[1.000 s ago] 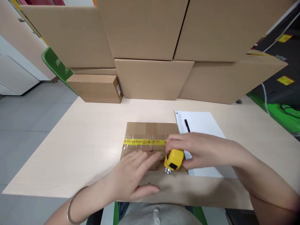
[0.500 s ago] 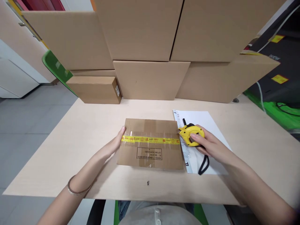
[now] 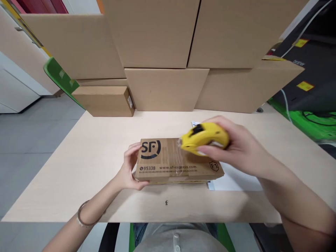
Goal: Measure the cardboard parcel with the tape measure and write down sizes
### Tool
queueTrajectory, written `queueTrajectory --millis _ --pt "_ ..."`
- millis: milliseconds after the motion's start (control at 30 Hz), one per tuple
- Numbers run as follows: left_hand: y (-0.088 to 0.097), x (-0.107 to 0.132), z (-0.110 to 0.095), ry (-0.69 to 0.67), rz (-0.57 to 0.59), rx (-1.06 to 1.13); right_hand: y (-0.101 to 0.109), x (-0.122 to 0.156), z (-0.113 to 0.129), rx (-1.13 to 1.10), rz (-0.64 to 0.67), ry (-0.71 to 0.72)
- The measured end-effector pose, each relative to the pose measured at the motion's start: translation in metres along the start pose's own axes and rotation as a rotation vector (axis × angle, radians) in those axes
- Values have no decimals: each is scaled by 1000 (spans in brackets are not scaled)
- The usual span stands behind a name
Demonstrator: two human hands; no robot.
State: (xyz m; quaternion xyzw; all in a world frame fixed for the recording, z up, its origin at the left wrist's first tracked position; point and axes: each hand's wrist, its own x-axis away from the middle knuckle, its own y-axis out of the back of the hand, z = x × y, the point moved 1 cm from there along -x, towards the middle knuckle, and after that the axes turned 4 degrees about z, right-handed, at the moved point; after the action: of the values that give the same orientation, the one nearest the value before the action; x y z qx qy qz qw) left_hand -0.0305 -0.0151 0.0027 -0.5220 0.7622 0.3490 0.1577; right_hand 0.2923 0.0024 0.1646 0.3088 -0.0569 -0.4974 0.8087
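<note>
A flat cardboard parcel [image 3: 170, 162] printed with a black "SF" logo is tipped up on its near edge on the pale wooden table [image 3: 86, 168], its printed face toward me. My left hand [image 3: 130, 168] grips the parcel's left end, fingers wrapped round the edge. My right hand [image 3: 236, 147] is closed on a yellow tape measure [image 3: 203, 138], held in the air just above the parcel's upper right corner. A bracelet circles my left wrist.
A white paper sheet [image 3: 236, 178] lies under and right of the parcel. A small brown box [image 3: 103, 101] sits at the table's back left. Large cardboard boxes [image 3: 165, 89] are stacked like a wall behind the table. Green flooring and cables show at right.
The parcel lay flat with its yellow-taped face up; now it is tipped up showing its logo face. My right hand lifted the tape measure from the paper to above the parcel.
</note>
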Motion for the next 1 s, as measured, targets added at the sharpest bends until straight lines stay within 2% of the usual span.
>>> queueTrajectory --millis 100,200,300,367,500,667,767,867,1000 --pt "-6 12 7 3 -42 40 -31 -37 28 158 205 75" --pt "-7 22 15 10 -72 59 -56 -60 44 293 384 130" --pt "-4 26 20 22 -62 38 -68 -65 48 427 505 193" --pt "-1 25 21 -13 -10 -4 -66 -61 45 455 523 192" --pt "4 19 16 -129 41 -126 -38 -38 24 426 441 120" --pt "5 11 8 -148 52 -183 29 14 -15 443 318 -78" --pt "5 9 7 -146 54 -196 59 41 -31 486 266 -186" --pt "5 8 7 -153 52 -203 68 55 -38 494 237 -223" --pt "7 6 6 -151 63 -228 65 55 -40 472 199 -197"
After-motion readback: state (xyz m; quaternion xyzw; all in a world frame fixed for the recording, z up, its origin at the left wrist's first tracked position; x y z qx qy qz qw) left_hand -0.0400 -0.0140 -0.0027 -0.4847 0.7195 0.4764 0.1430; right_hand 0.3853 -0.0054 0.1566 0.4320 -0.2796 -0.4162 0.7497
